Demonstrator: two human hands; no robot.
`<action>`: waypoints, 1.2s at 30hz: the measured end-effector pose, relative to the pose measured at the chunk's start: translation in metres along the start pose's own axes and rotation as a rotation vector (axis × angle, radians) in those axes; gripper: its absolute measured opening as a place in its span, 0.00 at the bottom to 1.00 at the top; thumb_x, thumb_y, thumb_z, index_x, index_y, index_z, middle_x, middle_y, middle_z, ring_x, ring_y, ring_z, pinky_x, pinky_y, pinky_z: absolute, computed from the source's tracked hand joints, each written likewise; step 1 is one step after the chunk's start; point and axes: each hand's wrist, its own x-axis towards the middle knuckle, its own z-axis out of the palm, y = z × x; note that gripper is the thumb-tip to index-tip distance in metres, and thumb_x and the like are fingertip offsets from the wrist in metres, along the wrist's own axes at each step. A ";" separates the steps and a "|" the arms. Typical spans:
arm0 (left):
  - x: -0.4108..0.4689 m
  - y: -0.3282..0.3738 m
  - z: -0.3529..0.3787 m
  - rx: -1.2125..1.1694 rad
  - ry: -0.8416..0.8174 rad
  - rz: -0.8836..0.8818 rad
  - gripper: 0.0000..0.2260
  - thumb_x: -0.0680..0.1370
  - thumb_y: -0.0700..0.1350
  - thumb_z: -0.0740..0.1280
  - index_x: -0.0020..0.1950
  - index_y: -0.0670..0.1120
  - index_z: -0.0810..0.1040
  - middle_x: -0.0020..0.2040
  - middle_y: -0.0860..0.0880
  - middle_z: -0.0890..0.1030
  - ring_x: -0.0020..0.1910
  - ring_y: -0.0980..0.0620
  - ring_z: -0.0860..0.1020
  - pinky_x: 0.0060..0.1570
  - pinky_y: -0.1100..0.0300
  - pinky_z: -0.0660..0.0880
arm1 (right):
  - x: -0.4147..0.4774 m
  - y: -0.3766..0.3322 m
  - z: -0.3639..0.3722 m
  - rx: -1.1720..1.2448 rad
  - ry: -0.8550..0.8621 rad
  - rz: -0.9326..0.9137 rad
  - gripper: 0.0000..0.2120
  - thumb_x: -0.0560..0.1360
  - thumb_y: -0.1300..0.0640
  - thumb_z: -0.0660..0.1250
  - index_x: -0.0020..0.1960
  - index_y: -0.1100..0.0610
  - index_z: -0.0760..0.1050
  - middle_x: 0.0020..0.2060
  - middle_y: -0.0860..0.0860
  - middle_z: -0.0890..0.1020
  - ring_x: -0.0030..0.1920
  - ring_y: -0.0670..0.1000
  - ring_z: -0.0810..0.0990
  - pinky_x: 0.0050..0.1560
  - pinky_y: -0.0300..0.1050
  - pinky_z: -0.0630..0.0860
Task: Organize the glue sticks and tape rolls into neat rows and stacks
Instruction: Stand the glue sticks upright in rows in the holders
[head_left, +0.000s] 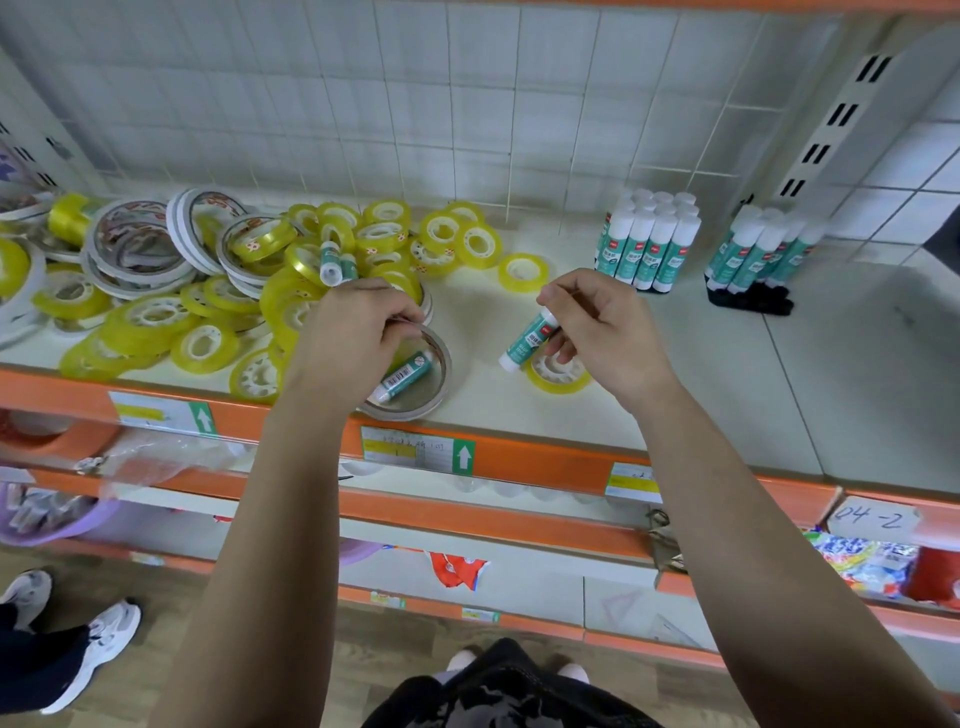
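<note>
Tidying barely begun on the white shop shelf with orange front lip (675, 395). Across the left half, from back wall to front edge, a loose heap of yellow transparent tape rolls (156, 322), mixed with large white-rimmed double-sided tape rolls (135, 244), leaning and overlapping, none in rows or stacks. Toward the back right corner, already in order: a tight upright block of white-and-teal glue sticks (644, 244) and, near it to the right, a smaller upright cluster of the same sticks (763, 254). Near the front edge, mid-shelf, a wide flat brown-cored tape ring (441, 384) with one stray glue stick (408, 375) lying inside it. Over that ring, the left hand (353, 322), fingers curled down at the rim; cannot tell whether pinching ring, stick or nothing. Beside it, the right hand (608, 327), thumb and fingers grasping a white-capped teal glue stick (530, 338), tilted above a single flat yellow roll (558, 376). Left to do, by the look of it: two more sticks (332, 262) atop the heap, a lone yellow roll (522, 271) between heap and block, and every tape roll.
</note>
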 end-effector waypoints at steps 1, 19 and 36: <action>0.003 0.002 0.001 -0.009 0.003 -0.007 0.03 0.74 0.38 0.73 0.47 0.43 0.84 0.44 0.48 0.82 0.42 0.47 0.80 0.42 0.51 0.77 | 0.000 0.000 -0.002 -0.008 0.004 -0.004 0.07 0.80 0.59 0.64 0.46 0.61 0.77 0.32 0.53 0.79 0.26 0.48 0.78 0.29 0.39 0.74; 0.095 0.011 0.045 0.111 -0.042 -0.187 0.07 0.77 0.44 0.70 0.51 0.43 0.84 0.48 0.42 0.84 0.49 0.41 0.80 0.50 0.50 0.76 | -0.004 -0.002 -0.023 -0.055 0.109 -0.009 0.09 0.80 0.59 0.65 0.46 0.64 0.76 0.30 0.52 0.78 0.26 0.47 0.77 0.28 0.37 0.74; 0.029 0.011 0.020 0.023 0.169 0.017 0.03 0.75 0.41 0.71 0.45 0.45 0.84 0.41 0.48 0.81 0.40 0.48 0.78 0.38 0.56 0.74 | 0.000 -0.002 -0.022 -0.071 0.071 -0.058 0.08 0.80 0.58 0.65 0.45 0.62 0.77 0.30 0.50 0.80 0.28 0.50 0.80 0.31 0.44 0.78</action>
